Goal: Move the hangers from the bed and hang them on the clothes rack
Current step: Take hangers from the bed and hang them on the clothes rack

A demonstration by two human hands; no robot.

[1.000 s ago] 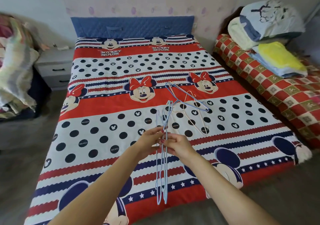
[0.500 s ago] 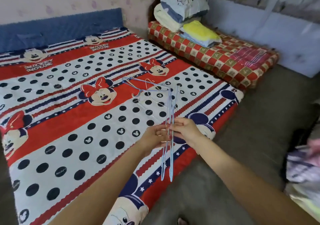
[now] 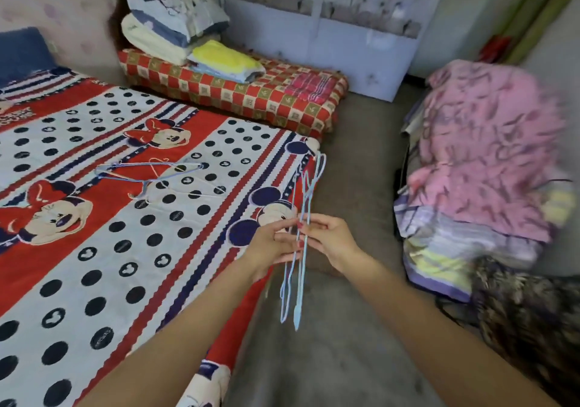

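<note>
**A:** So we've got the light blue hangers [image 3: 298, 249] bunched edge-on and upright, held out in front of us just past the corner of the bed [image 3: 94, 249], over the floor [image 3: 345, 328]. Looks like two or three wire ones pressed together, hard to count. Our left hand [image 3: 273, 246] has its fingers curled onto the wires from one side, and our right hand [image 3: 329, 240] pinches them from the other, fingertips meeting around the middle of the bundle. Both hands are closed on it, nothing loose.

**B:** And we're not done with the bed, right? There's a second lot of hangers on the bed [image 3: 147, 174], a blue one and what looks like a pale one lying flat on the spotted cover, well apart from our hands.

**A:** Yep. So we'd call this the carrying step for the first batch. Picked up, not hung.

**B:** Where's the rack though? We can't make one out. There's a pile of clothes [image 3: 486, 155] off to our right, pink blanket-ish thing on top, pretty blurry. Could be draped over a rack, can't tell.

**A:** Our guess is the next move needs us to find the rail first, then turn the bundle so the hooks point up, and probably let one hand go to hook them on. Then back for the rest.
</note>
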